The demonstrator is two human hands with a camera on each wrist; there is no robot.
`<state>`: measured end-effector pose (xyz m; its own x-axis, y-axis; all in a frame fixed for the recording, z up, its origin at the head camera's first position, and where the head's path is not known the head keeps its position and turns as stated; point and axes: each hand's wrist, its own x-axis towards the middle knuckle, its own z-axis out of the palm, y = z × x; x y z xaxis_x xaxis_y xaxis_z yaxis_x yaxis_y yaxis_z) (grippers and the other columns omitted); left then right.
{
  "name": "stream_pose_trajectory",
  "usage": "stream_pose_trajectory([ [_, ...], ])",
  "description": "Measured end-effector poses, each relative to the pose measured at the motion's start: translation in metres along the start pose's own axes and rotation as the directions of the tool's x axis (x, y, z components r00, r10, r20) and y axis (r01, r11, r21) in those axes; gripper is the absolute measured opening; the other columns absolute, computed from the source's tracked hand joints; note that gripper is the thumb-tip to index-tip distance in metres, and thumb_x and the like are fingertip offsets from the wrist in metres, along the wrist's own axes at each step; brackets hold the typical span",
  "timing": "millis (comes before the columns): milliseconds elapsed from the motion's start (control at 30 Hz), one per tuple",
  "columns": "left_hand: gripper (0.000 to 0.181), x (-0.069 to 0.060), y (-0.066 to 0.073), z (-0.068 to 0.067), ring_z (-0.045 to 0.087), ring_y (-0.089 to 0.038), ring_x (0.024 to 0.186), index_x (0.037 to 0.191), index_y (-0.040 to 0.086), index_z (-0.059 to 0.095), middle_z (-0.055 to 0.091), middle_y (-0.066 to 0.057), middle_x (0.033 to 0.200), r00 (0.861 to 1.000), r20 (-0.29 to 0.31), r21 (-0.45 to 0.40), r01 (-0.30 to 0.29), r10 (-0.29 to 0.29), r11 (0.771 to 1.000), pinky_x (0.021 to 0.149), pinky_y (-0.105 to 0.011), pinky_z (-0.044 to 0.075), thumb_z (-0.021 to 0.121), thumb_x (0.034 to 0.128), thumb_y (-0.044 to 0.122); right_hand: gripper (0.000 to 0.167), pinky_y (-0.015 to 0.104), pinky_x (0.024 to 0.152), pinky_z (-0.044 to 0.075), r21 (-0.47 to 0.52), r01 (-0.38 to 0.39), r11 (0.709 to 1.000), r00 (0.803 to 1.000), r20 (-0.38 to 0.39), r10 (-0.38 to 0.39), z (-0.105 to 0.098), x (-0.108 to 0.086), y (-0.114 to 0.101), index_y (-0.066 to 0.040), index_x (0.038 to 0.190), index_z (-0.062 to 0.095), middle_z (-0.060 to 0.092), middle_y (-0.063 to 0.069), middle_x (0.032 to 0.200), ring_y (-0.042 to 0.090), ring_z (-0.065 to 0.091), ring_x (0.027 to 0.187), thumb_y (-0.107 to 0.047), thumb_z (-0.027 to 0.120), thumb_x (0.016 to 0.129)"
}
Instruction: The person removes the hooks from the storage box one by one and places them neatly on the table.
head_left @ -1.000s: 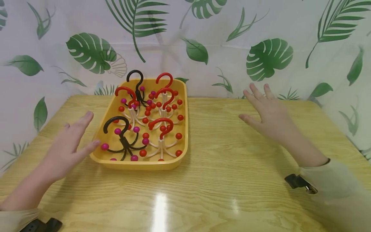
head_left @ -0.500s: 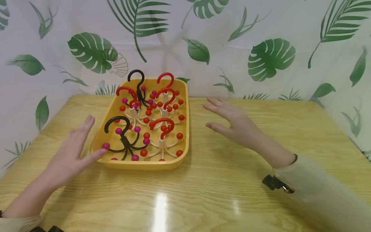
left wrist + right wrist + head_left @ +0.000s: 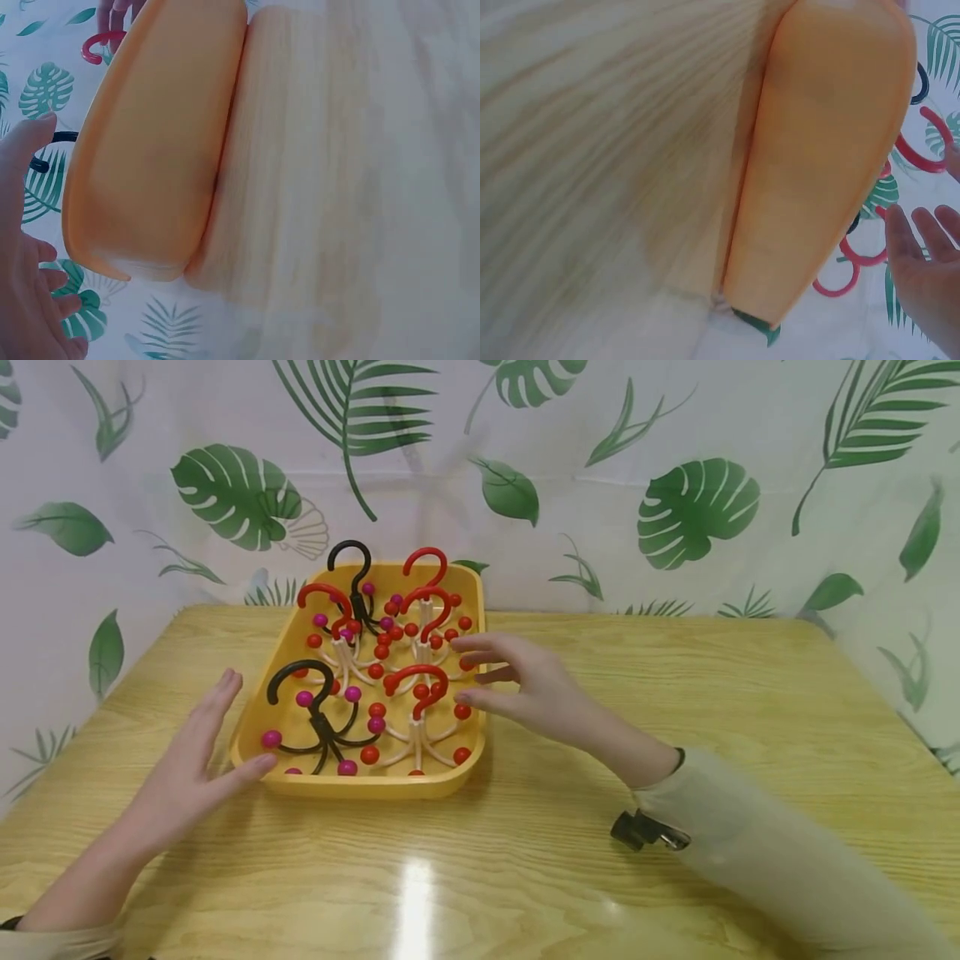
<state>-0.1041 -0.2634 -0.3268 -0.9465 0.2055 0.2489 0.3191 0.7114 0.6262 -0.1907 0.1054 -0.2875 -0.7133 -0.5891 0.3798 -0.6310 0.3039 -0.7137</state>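
A yellow tray (image 3: 360, 787) holds several hooked pieces with ball-tipped arms: black ones (image 3: 322, 727) with magenta balls, white ones (image 3: 417, 735) with red hooks and red balls. My left hand (image 3: 183, 777) is beside the tray's front left corner, fingers extended, thumb near the rim; it holds nothing. My right hand (image 3: 532, 689) reaches over the right rim, fingers slightly bent and apart, nothing between them. In the left wrist view the tray's outer wall (image 3: 157, 135) stands right of my left hand (image 3: 26, 247). The right wrist view has my right hand (image 3: 926, 270) beside the wall (image 3: 825, 135).
The wooden table (image 3: 675, 710) extends to both sides and in front of the tray. Behind it hangs a white cloth (image 3: 562, 510) with green leaf prints. A black band with a clip (image 3: 648, 831) is at my right sleeve.
My right hand has moved left across the table to the tray's right rim, its fingers bending a little. My left hand has shifted slightly down and right, closer to the tray's corner.
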Motion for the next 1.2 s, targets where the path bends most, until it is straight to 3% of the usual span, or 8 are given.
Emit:
stream_pose_trajectory([
  [200,0.093,-0.002,-0.003,0.007,0.006,-0.041,0.142,0.155,0.019,0.007,0.005,-0.011,0.159,0.999,-0.002,-0.033,0.040,-0.040,0.999,0.105,-0.070,0.005,0.069,0.0867,0.030,0.052,0.028,0.089,0.051,0.048,-0.016,0.999,0.999,0.031,0.015,0.011,0.007,-0.004,-0.004,0.132,0.054,0.057,0.007,0.131,0.019,0.058,0.114,-0.013,0.074,0.084],
  [433,0.087,-0.003,-0.002,0.009,0.003,-0.039,0.143,0.154,0.035,0.008,0.005,-0.003,0.160,0.992,-0.011,-0.130,0.127,-0.129,0.983,0.100,-0.075,0.003,0.066,0.0890,0.032,0.041,0.027,0.083,0.053,0.080,-0.039,0.996,0.999,-0.009,0.040,0.018,0.013,-0.005,-0.005,0.124,0.060,0.064,0.004,0.118,0.016,0.061,0.104,-0.012,0.073,0.085],
  [667,0.091,-0.004,-0.004,0.011,0.001,-0.041,0.143,0.153,0.037,0.005,0.003,-0.007,0.160,0.989,0.015,-0.139,0.149,-0.148,0.979,0.100,-0.075,0.003,0.068,0.0874,0.031,0.030,0.031,0.078,0.056,0.125,-0.074,0.989,0.997,-0.027,0.078,0.021,0.015,-0.006,-0.004,0.117,0.064,0.066,0.006,0.109,0.017,0.062,0.097,-0.009,0.069,0.088],
  [900,0.097,-0.006,-0.009,0.013,0.001,-0.041,0.142,0.155,0.028,0.004,0.003,-0.009,0.160,0.989,0.052,-0.193,0.144,-0.136,0.971,0.104,-0.071,0.001,0.072,0.0851,0.026,0.021,0.027,0.075,0.056,0.153,-0.092,0.984,0.994,-0.050,0.100,0.024,0.016,-0.006,-0.003,0.109,0.067,0.067,0.007,0.101,0.016,0.063,0.090,-0.007,0.067,0.089],
  [1200,0.099,-0.009,-0.011,0.016,0.000,-0.041,0.142,0.152,0.039,0.002,0.002,-0.005,0.160,0.986,0.076,-0.237,0.165,-0.151,0.957,0.101,-0.074,0.002,0.073,0.0845,0.024,0.017,0.026,0.072,0.056,0.127,-0.083,0.988,0.993,-0.075,0.093,0.027,0.016,-0.007,-0.004,0.104,0.069,0.068,0.003,0.096,0.014,0.064,0.086,-0.009,0.069,0.088],
])
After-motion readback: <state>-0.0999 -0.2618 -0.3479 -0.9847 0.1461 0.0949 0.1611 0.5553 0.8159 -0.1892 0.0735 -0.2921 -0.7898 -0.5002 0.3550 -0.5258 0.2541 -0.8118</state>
